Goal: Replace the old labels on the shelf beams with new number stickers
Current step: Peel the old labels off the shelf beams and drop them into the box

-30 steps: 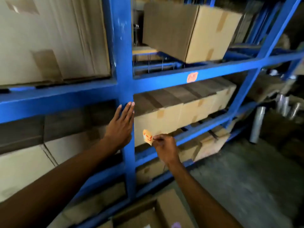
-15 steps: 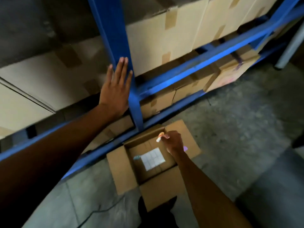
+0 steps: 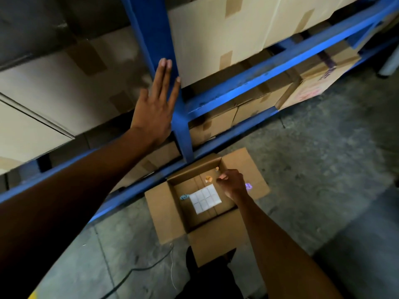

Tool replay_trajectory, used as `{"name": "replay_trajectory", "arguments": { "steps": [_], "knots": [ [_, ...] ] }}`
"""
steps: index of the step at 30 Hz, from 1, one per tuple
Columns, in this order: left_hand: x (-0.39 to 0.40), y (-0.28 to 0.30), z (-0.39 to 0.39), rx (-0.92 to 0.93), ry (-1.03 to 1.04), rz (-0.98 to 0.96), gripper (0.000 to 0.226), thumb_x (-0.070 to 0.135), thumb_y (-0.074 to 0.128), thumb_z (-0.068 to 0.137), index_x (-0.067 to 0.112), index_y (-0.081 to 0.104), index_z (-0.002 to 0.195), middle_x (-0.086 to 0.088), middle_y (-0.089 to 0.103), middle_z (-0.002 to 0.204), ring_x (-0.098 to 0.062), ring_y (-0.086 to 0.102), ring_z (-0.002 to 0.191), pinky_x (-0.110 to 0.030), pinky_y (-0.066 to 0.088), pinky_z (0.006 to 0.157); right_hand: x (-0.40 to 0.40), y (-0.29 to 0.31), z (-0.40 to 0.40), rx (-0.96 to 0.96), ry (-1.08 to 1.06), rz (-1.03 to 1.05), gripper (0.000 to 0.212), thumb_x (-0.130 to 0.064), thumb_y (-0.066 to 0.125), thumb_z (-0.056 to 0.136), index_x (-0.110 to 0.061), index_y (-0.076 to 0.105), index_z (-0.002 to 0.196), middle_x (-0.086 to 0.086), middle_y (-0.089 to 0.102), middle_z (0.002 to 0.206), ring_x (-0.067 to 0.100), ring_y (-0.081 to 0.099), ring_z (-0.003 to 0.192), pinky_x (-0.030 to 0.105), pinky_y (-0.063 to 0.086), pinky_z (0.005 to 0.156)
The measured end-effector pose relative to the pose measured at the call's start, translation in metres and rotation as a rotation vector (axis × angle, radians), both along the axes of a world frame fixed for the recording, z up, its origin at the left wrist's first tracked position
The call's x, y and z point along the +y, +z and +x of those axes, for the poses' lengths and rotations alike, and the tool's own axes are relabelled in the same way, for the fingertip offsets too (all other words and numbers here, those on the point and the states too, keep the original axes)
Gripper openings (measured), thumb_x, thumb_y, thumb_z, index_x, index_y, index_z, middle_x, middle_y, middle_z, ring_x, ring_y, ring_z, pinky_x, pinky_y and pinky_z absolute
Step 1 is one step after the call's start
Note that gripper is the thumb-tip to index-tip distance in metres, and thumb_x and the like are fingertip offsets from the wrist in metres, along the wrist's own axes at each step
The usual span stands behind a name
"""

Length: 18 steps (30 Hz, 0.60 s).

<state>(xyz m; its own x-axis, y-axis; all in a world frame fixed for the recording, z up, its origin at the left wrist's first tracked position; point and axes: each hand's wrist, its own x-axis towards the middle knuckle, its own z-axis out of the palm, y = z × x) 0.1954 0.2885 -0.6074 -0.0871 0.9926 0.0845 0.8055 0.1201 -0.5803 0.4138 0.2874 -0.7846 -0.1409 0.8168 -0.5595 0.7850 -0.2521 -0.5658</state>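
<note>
Grey concrete floor fills the lower right; an open cardboard box at centre holds a white sticker sheet and an orange label. Left hand lies flat and empty on the blue shelf post; right hand hovers over the box, fingers pinched, contents unclear.

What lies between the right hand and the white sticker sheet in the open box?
In the head view, only bare box floor separates the right hand from the white sticker sheet; the orange label lies just beyond, left of the fingers.

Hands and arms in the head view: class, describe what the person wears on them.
Nothing: the left hand and the right hand are bare, without gloves, rings or a watch. Both forearms are uncovered to the frame's edge; no sleeve shows.
</note>
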Motion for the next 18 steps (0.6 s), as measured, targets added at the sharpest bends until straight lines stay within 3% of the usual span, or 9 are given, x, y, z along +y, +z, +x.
{"name": "replay_trajectory", "arguments": {
  "steps": [5,9,14,18],
  "knots": [
    [-0.003,0.007,-0.002,-0.019,-0.010,-0.032,0.099,0.047,0.053,0.081,0.008,-0.008,0.148,-0.024,-0.013,0.156,-0.038,-0.006,0.146,-0.035,0.046,0.081,0.000,0.006,0.005,0.000,-0.001,0.010,0.021,-0.017,0.065,0.077,-0.006,0.069,0.095,0.016,0.069,0.106,0.031,0.063,0.100,0.032,0.048,0.085],
    [-0.006,0.028,0.004,-0.271,-0.019,-0.095,0.094,0.040,0.053,0.085,0.009,-0.010,0.148,-0.022,-0.015,0.157,-0.035,-0.011,0.146,-0.045,0.032,0.106,0.009,0.037,0.013,0.018,-0.014,0.063,0.021,-0.019,0.064,0.081,-0.008,0.066,0.099,0.014,0.069,0.106,0.031,0.063,0.101,0.037,0.051,0.089],
    [-0.016,0.074,0.029,-0.499,-0.151,-0.059,0.085,0.029,0.052,0.087,0.009,-0.003,0.150,-0.017,-0.007,0.159,-0.030,-0.007,0.147,-0.044,0.013,0.117,0.044,0.120,0.028,0.042,0.039,0.257,0.021,-0.017,0.063,0.082,-0.004,0.064,0.098,0.018,0.068,0.104,0.032,0.063,0.100,0.033,0.049,0.084],
    [-0.002,0.135,0.053,-0.491,-0.193,0.081,0.084,0.026,0.052,0.086,0.010,-0.001,0.150,-0.013,-0.006,0.160,-0.027,-0.006,0.148,-0.043,0.008,0.119,0.084,0.218,0.043,0.084,0.046,0.484,0.020,-0.017,0.060,0.083,-0.008,0.065,0.100,0.018,0.067,0.107,0.033,0.061,0.104,0.038,0.050,0.089]
  ]
}}
